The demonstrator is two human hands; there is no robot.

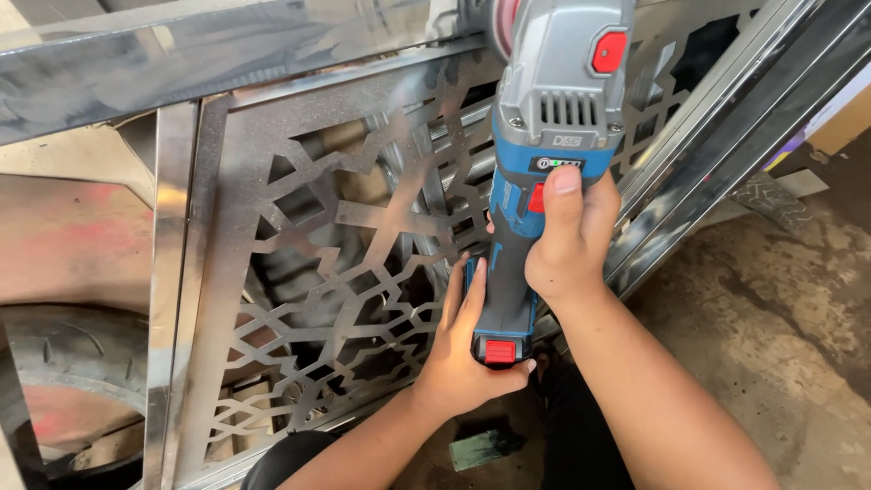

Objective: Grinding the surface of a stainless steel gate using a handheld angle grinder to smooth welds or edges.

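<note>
Head view: both hands clamp a blue-grey grinder (pixel 535 163), right hand (pixel 567 240) round its body, left hand (pixel 467 349) at its base, against a patterned metal panel (pixel 318 272).

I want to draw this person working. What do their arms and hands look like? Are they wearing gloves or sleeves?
No gloves and no sleeves show. The left hand and right hand are both bare, and the forearms are uncovered as far as the picture reaches. No watch, ring or bracelet can be seen. The fingernails are short and plain.
</note>
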